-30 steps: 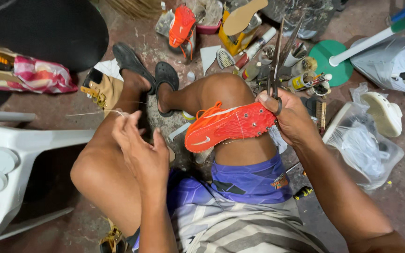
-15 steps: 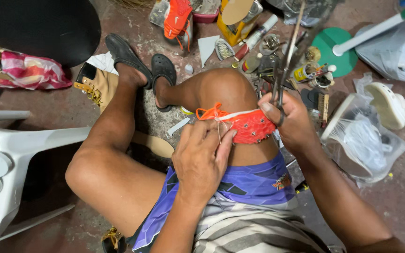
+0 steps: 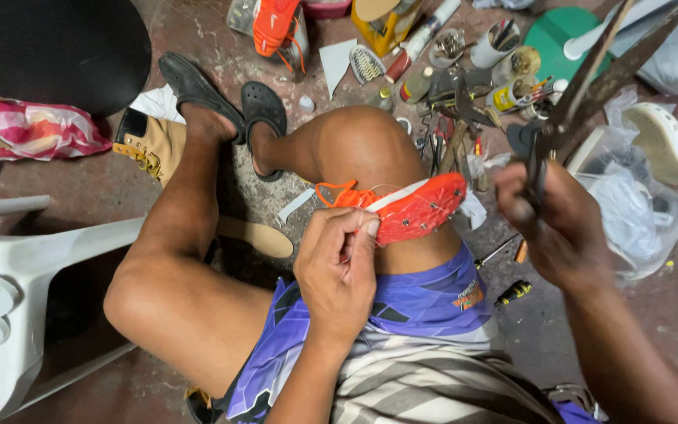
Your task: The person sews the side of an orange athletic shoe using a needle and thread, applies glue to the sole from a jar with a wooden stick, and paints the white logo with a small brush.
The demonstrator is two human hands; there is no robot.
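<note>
An orange spiked shoe (image 3: 417, 208) lies sole-up across my right thigh, its orange laces hanging toward the knee. My left hand (image 3: 339, 267) grips the near end of the shoe, fingers curled over its white edge. My right hand (image 3: 555, 224) is raised to the right of the shoe and closed on the handles of large dark metal scissors (image 3: 590, 78), whose blades point up and away. The two hands are apart.
A second orange shoe (image 3: 276, 23) lies at the top. Glue bottles, jars and small tools (image 3: 464, 94) clutter the floor by my knee. A white shoe sole (image 3: 661, 141) rests on plastic bags at right. A white plastic chair (image 3: 9, 298) stands at left, a tan boot (image 3: 147, 145) beside my leg.
My right hand has let go of the shoe and lifted away to the right with the scissors. My left hand stays on the shoe, which now shows its spiked sole.
</note>
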